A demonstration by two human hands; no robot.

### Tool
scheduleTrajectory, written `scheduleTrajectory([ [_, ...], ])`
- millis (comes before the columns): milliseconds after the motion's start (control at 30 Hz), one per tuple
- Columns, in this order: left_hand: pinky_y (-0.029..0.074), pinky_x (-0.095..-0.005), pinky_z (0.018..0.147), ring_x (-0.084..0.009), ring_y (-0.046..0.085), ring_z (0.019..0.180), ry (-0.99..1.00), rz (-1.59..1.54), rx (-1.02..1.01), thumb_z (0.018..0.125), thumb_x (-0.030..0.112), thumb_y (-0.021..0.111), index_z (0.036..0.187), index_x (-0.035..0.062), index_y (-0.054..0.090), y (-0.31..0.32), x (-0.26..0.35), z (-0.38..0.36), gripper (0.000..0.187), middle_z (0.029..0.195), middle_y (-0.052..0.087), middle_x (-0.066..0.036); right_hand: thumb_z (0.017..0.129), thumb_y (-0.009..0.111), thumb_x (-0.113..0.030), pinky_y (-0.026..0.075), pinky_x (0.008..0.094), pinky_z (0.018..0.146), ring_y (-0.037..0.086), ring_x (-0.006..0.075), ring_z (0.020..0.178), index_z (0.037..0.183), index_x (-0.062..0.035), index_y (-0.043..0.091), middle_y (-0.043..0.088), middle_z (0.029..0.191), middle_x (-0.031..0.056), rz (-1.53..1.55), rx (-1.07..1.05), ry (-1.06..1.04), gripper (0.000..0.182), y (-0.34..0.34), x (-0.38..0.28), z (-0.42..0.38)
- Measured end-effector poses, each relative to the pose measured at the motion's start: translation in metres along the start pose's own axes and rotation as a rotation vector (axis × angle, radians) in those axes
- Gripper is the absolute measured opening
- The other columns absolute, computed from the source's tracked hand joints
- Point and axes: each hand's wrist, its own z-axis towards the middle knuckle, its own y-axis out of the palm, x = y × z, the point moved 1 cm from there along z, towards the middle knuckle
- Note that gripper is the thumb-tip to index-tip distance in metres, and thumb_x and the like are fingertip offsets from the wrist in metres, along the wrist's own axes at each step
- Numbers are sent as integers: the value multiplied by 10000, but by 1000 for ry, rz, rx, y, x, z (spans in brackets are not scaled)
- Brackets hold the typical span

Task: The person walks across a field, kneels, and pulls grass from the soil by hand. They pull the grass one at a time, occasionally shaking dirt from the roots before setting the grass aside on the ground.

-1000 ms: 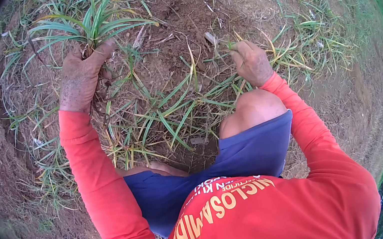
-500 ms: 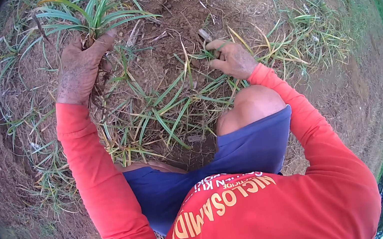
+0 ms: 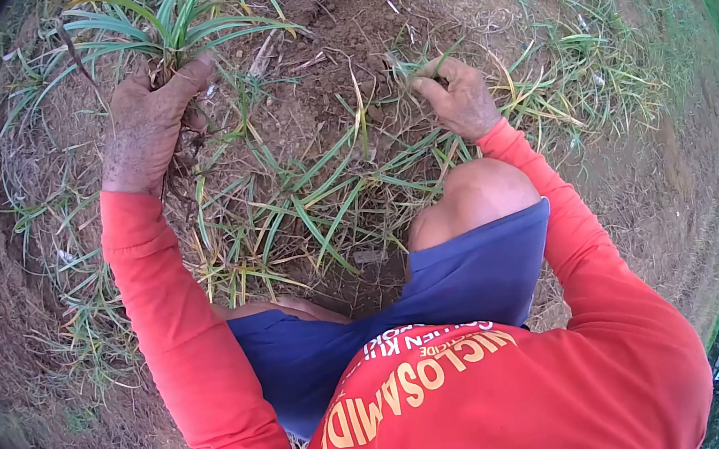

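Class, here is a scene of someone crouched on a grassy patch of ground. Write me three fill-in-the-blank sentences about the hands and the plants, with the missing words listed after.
1. The left hand grips the base of a green grass ____.
2. The right hand pinches thin grass ____.
3. Between the hands lies a patch of bare brown ____.

Missing words: clump; blades; soil

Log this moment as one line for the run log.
left hand: closed on base of grass clump | right hand: pinching grass blades | ground: loose soil, pulled grass by knee
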Motion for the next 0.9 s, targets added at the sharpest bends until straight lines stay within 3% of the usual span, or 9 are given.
scheduleTrajectory([
  [67, 451, -219, 575, -64, 593, 608, -10, 33, 16, 884, 390, 801, 1067, 51, 725, 0, 5, -3, 393, 909, 724, -7, 895, 685, -191, 534, 408, 797, 690, 340, 843, 1001, 4, 724, 699, 908, 213, -3, 14, 64, 225, -16, -3, 9],
  [167, 451, -225, 570, -64, 594, 609, 24, -16, -10, 873, 415, 806, 1057, 51, 725, -2, -1, 4, 416, 899, 721, -9, 887, 697, -183, 535, 411, 802, 688, 344, 843, 1051, -7, 715, 693, 916, 205, -111, -179, -18, 242, -20, 4, 14],
  [200, 463, -238, 580, -75, 600, 615, 28, -9, -11, 865, 428, 805, 1066, 36, 723, -2, 1, 4, 448, 906, 725, -23, 876, 714, -170, 536, 428, 810, 688, 367, 869, 1105, -18, 702, 689, 951, 202, 17, -327, 167, 275, -15, -3, 10],
  [333, 462, -241, 565, -76, 601, 607, 11, 9, -10, 856, 439, 811, 1058, 35, 716, 4, 9, -4, 462, 896, 722, -22, 875, 718, -146, 541, 445, 779, 687, 394, 850, 1035, -16, 690, 695, 960, 189, -175, -132, -180, 208, 23, 11, -4],
  [567, 457, -229, 549, -67, 600, 592, 25, 3, 0, 856, 437, 816, 1071, 40, 708, -6, -1, -5, 465, 889, 717, -13, 870, 685, -100, 543, 443, 743, 695, 393, 820, 989, -4, 702, 711, 890, 218, -2, 25, 25, 154, 14, 9, -8],
  [700, 456, -231, 551, -69, 598, 598, -23, 8, 6, 864, 429, 810, 1079, 39, 707, -10, -8, -2, 457, 899, 719, -17, 876, 707, -110, 507, 367, 635, 650, 244, 656, 979, 14, 700, 684, 764, 184, 62, 41, 160, 161, 0, 1, -11],
  [733, 457, -233, 555, -71, 597, 600, -52, 11, 2, 864, 426, 810, 1081, 39, 706, -12, -8, -1, 455, 901, 718, -18, 900, 719, -128, 472, 320, 601, 584, 141, 635, 981, 7, 701, 664, 717, 114, 61, 90, 84, 158, -1, 9, -12],
  [867, 457, -234, 563, -71, 590, 607, -16, 26, 1, 864, 417, 811, 1089, 38, 708, -13, -10, 2, 453, 908, 716, -18, 945, 724, -136, 435, 263, 593, 530, 63, 682, 1002, 17, 699, 641, 778, -13, 269, 127, 218, 165, -42, -12, -1],
  [900, 456, -233, 562, -69, 588, 606, -21, 28, 1, 865, 420, 809, 1086, 38, 710, -12, -11, 3, 452, 904, 715, -17, 943, 731, -133, 449, 262, 600, 547, 65, 698, 997, 21, 696, 653, 800, -2, 283, 134, 243, 167, -60, -19, 5],
])
